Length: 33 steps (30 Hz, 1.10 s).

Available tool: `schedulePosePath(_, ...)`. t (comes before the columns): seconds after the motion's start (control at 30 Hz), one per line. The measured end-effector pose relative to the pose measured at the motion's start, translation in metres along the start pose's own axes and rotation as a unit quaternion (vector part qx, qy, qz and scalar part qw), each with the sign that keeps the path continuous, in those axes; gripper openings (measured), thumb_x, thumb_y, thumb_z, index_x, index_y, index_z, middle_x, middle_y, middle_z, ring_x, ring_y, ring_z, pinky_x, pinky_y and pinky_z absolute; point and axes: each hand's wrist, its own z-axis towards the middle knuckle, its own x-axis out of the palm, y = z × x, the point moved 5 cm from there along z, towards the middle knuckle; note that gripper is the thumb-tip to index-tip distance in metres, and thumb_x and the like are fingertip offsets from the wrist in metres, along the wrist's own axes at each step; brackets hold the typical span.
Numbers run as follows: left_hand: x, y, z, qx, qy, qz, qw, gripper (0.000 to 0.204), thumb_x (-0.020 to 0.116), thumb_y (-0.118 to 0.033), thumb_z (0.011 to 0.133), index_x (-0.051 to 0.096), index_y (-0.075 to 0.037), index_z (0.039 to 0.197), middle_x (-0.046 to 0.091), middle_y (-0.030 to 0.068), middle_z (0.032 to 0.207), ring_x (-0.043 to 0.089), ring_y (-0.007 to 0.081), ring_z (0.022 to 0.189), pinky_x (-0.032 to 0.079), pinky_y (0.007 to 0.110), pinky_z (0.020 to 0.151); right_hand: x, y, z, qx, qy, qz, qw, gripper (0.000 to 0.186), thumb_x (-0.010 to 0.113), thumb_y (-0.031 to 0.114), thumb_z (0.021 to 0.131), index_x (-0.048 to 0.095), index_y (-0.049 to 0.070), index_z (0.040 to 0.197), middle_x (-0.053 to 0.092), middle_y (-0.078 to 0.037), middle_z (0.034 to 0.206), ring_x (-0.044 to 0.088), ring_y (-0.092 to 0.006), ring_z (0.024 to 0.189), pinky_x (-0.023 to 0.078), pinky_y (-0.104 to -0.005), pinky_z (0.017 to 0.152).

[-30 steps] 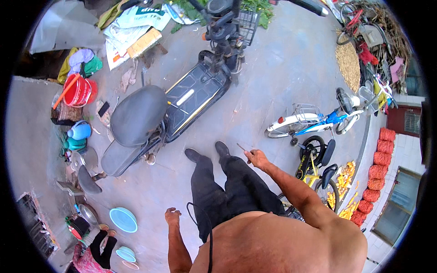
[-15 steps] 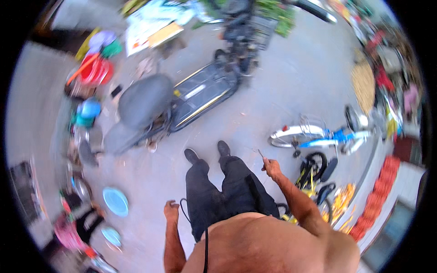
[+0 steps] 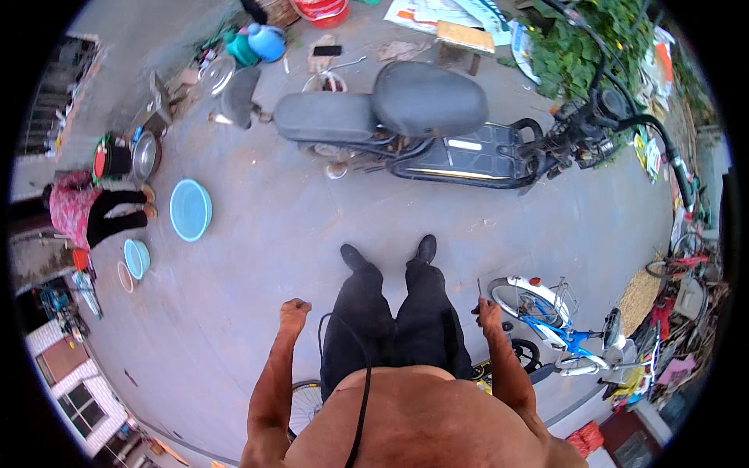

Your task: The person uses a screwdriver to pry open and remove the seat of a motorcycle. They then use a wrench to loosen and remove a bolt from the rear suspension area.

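Note:
My right hand (image 3: 489, 315) is closed around a thin metal tool (image 3: 480, 287), whose slim grey shaft sticks out forward; its kind is too small to tell. Just right of it stands a blue and white bicycle (image 3: 573, 339). My left hand (image 3: 295, 314) hangs at my left side with its fingers curled in, and nothing shows in it. A black cord (image 3: 363, 398) runs down my front. Ahead of my feet, a black electric scooter (image 3: 429, 101) stands sideways across the concrete floor.
Turquoise basins (image 3: 191, 210) lie at the left, near a person (image 3: 90, 209) in a pink top bending over. A low wooden stool (image 3: 466, 37) and green leafy plants (image 3: 573, 62) are beyond the scooter. Grain (image 3: 640, 300) and piled clutter line the right side. A bicycle wheel (image 3: 306, 405) shows behind me.
My body has turned to the right, so the scooter now lies across the view ahead and the basins sit farther forward. The thin tool stays in my right hand.

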Motion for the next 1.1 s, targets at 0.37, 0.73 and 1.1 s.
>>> schedulePosePath(0.37, -0.078, 0.219, -0.02, -0.14, -0.035, -0.28, 0.949, 0.026, 0.064, -0.022, 0.081, 0.067, -0.002, 0.098, 0.069, 0.0075, 0.078, 0.066, 0.0163, 0.069, 0.044, 0.028, 0.055, 0.157, 0.166, -0.058, -0.125, 0.05, -0.097, 0.986, 0.052, 0.05, 0.048, 0.096, 0.059, 0.0, 0.078, 0.066, -0.012, 0.068, 0.05, -0.0146, 0.042, 0.041, -0.0305, 0.039)
schedulePosePath(0.73, -0.104, 0.207, -0.006, -0.169, -0.02, -0.342, 0.924, 0.025, 0.063, -0.019, 0.08, 0.066, -0.002, 0.099, 0.071, 0.008, 0.087, 0.067, 0.0184, 0.08, 0.049, 0.034, 0.073, 0.218, 0.238, -0.036, -0.147, 0.062, -0.247, 0.956, 0.054, 0.048, 0.047, 0.096, 0.064, -0.001, 0.078, 0.068, -0.011, 0.065, 0.061, -0.0206, 0.048, 0.052, -0.0347, 0.054)
schedulePosePath(1.1, -0.169, 0.162, 0.032, -0.24, 0.006, -0.359, 0.902, 0.032, 0.062, -0.026, 0.086, 0.063, -0.004, 0.108, 0.071, 0.0086, 0.091, 0.068, 0.0209, 0.084, 0.05, 0.035, 0.074, 0.287, 0.357, -0.006, -0.145, 0.104, -0.202, 0.963, 0.054, 0.05, 0.049, 0.095, 0.063, -0.002, 0.082, 0.069, -0.011, 0.07, 0.061, -0.0197, 0.051, 0.051, -0.0337, 0.054)
